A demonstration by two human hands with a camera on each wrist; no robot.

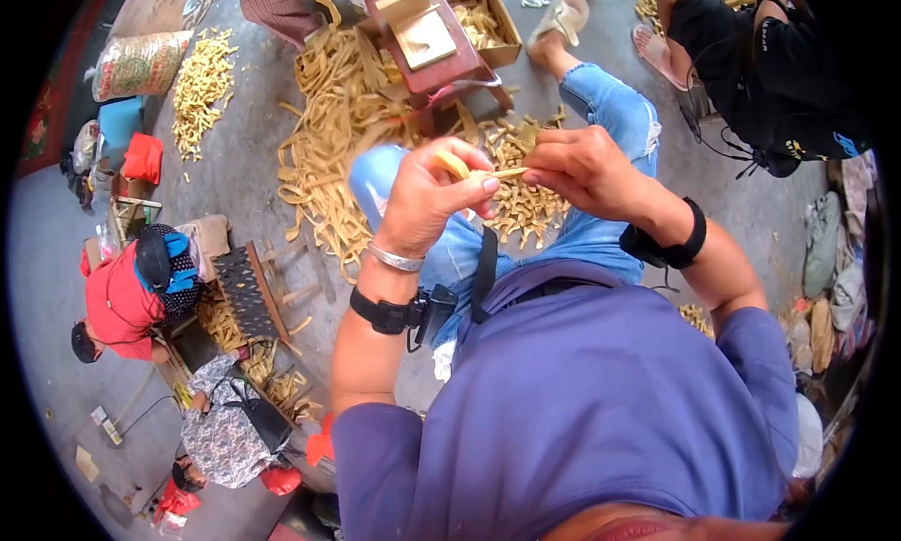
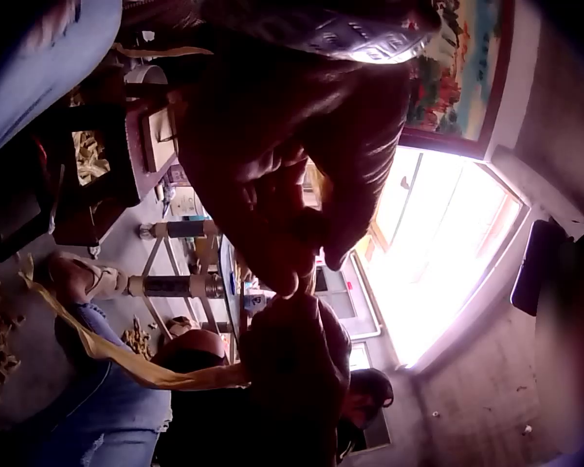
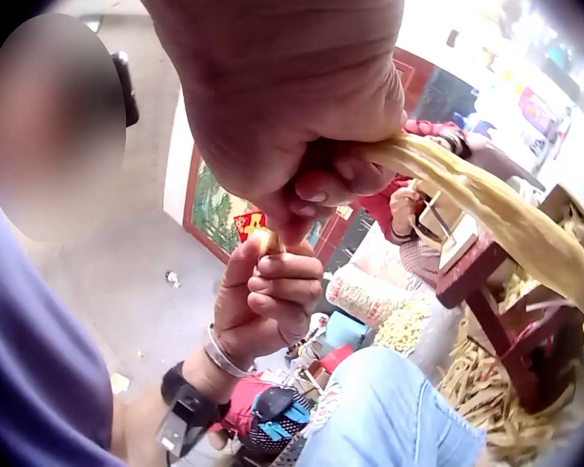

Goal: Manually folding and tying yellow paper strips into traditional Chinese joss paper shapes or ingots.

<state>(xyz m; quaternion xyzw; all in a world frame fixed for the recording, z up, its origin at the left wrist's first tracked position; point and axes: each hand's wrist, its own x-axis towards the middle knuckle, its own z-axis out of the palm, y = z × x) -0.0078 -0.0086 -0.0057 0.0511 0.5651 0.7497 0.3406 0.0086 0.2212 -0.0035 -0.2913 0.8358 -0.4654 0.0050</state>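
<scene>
A pale yellow strip (image 1: pixel 511 172) runs between the two hands above the knees in the head view. My left hand (image 1: pixel 434 196) pinches one part of it between thumb and fingers. My right hand (image 1: pixel 589 170) grips it close by, fingers curled round it. In the right wrist view a long length of the strip (image 3: pixel 496 211) trails from my right hand (image 3: pixel 292 107), while my left hand (image 3: pixel 273 297) pinches a small end just below. The left wrist view shows both hands dark, with the strip (image 2: pixel 127 360) hanging from the right one.
A heap of long strips (image 1: pixel 333 119) and a pile of short pieces (image 1: pixel 526 203) lie on the floor beyond the knees. A red bench (image 1: pixel 441 67) holds a wooden block, with a box of pieces (image 1: pixel 507 20) beside it. Other people sit at left and upper right.
</scene>
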